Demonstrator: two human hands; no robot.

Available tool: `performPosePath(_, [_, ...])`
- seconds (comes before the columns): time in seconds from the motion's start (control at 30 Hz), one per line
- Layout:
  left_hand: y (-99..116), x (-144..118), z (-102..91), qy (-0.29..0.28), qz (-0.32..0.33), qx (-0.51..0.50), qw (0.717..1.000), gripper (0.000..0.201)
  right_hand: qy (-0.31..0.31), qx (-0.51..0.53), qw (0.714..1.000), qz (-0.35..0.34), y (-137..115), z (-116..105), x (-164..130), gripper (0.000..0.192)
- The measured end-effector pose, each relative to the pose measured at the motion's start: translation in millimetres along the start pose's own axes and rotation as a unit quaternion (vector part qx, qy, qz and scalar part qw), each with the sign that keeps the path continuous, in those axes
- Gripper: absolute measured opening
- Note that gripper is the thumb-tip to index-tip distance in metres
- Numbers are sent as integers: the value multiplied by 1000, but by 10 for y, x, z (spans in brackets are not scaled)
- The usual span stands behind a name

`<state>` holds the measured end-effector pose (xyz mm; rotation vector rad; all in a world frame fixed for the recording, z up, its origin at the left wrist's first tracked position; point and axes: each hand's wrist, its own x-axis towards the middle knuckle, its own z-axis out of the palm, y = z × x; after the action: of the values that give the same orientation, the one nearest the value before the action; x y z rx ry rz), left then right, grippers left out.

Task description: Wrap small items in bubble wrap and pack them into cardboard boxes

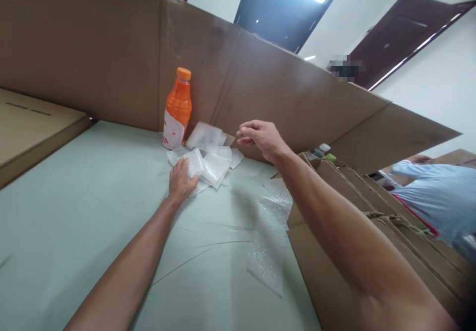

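My left hand (181, 181) rests at the near-left edge of a small pile of bubble wrap bags. Its thumb and fingers are closed on a clear bubble wrap bag (195, 163) at the front of the pile. Other folded bags (217, 168) lie just right of it, with more against the cardboard wall. Raised above the table, right of the pile, is my right hand (260, 136). Its fingers are curled together, and nothing shows in them. Behind the pile stands an orange drink bottle (178, 107) with an orange cap, upright.
A long bubble wrap sheet (269, 236) lies on the pale table (92, 231). A tall cardboard wall (275, 83) runs along the back. Cardboard boxes (334, 271) stand at the right, and a flat box (33, 122) at the left. A person in a blue shirt (439, 192) is beyond.
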<state>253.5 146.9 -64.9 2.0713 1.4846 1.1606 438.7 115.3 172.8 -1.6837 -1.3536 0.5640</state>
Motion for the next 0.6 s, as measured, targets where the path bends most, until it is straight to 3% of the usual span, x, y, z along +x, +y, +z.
performPosePath(0.13, [13,11,-7,1,-12,-13,1000,68,-14,-207,976,-69,338,-366,-609,11])
performPosePath(0.27, [29,7,-37,0,-22,-31,999,67,12,-305,952,31,928,-720,-1549,22])
performPosePath(0.4, [32,0,-57,-2,-28,-43,999,67,50,-257,958,116,1481,-886,-2342,31])
performPosePath(0.5, [31,4,-70,-1,-31,-48,998,66,67,-219,963,141,1723,-867,-2560,36])
performPosePath(0.6, [32,10,-86,9,-36,-52,998,65,91,-217,959,157,1849,-779,-2437,33])
